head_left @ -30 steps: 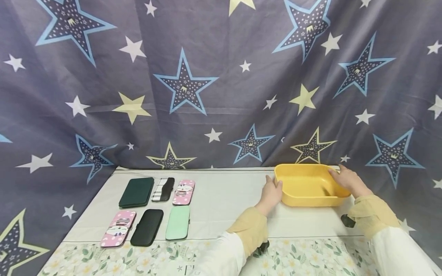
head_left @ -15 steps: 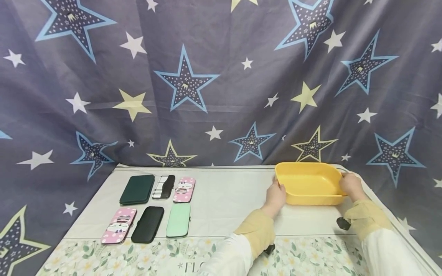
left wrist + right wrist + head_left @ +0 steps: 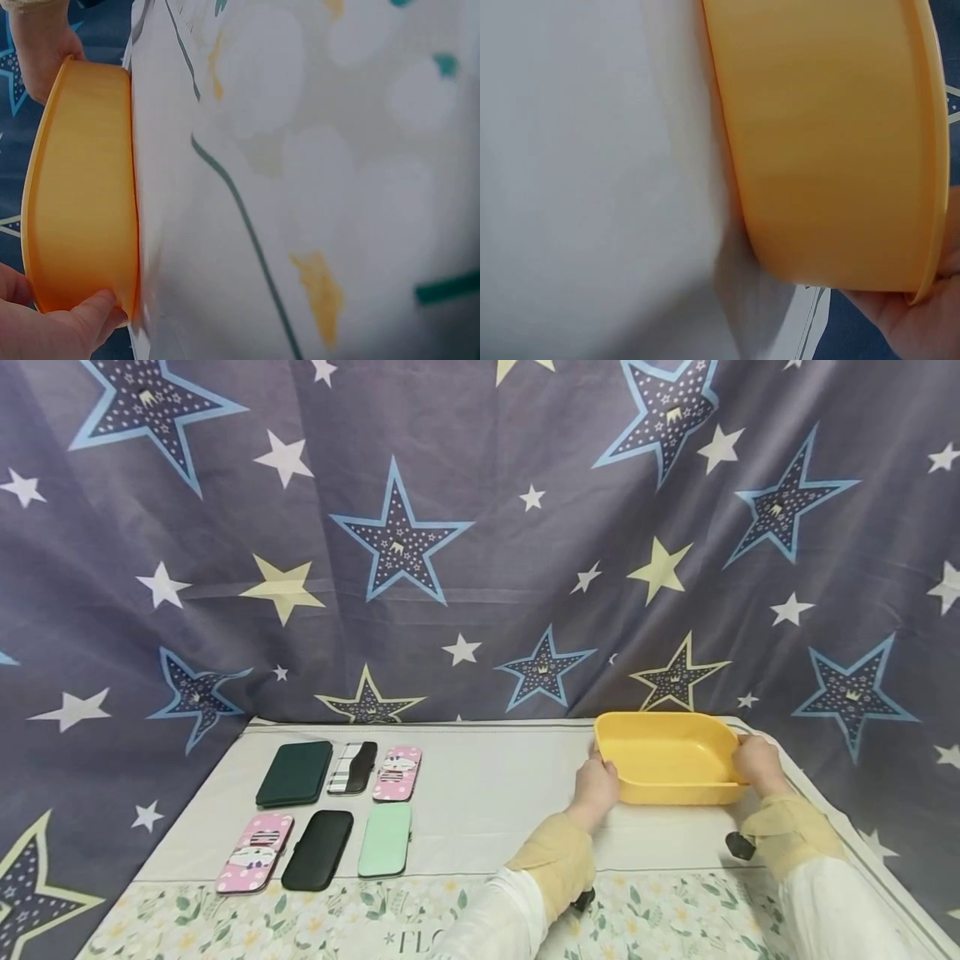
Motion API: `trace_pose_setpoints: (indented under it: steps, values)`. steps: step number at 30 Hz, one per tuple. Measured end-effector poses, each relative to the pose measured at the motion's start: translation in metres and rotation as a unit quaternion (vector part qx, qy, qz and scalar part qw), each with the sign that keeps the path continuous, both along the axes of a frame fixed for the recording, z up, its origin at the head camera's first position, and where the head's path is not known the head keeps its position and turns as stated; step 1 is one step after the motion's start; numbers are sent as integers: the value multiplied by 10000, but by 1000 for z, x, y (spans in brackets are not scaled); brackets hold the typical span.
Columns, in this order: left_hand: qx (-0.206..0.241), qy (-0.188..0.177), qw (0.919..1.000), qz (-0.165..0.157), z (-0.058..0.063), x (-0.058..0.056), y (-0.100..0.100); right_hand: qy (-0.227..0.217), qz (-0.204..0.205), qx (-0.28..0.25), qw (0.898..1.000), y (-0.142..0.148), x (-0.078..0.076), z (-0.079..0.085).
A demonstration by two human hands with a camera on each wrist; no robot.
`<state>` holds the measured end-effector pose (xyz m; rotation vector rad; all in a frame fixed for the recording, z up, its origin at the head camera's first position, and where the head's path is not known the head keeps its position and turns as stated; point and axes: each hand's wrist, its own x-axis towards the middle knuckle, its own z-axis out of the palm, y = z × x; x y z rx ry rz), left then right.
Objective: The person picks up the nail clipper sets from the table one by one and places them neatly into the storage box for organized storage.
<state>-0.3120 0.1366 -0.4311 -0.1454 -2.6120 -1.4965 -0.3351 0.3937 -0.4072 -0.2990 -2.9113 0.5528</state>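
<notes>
A yellow plastic basin (image 3: 678, 794), with nothing in it, stands at the back right of the table. My left hand (image 3: 597, 787) grips its left end. In the left wrist view, that thumb (image 3: 96, 311) lies against the basin's outer wall (image 3: 86, 180), the other fingers partly hidden round the end. My right hand (image 3: 761, 765) holds the opposite end by the rim. The right wrist view has this hand (image 3: 922, 319) at the lower right, cut off by the frame, right at the end of the basin (image 3: 832, 150).
Flat cases lie in two rows on the left: dark green (image 3: 295, 774), black-and-plaid (image 3: 352, 768), pink (image 3: 397, 773) behind; pink (image 3: 256, 853), black (image 3: 318, 850), mint green (image 3: 385, 840) in front. A starry curtain (image 3: 465, 577) hangs behind the table's back edge.
My right hand has come forward from the far right corner to the basin's right end. The left hand has shifted slightly right along its end. Over the last half second, both hands stay put.
</notes>
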Motion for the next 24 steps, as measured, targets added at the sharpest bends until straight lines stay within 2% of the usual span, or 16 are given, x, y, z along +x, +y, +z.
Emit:
trace_pose_setpoints:
  steps: [6, 10, 18, 24]
  values:
    - [-108, -84, 9999, 21, 2, 4, -8, -132, -91, -100, 9998, -8, 4, 0]
    - [-191, -168, 9996, 89, 4, 7, -13, -84, 42, -81, 9999, -11, 8, 2]
    - [26, -347, 9994, -49, 6, 16, -30, 203, 398, -40, 9990, -19, 14, 2]
    - [69, -326, 9993, -162, 4, 19, -49, 486, 610, -99, 9969, -34, 16, 0]
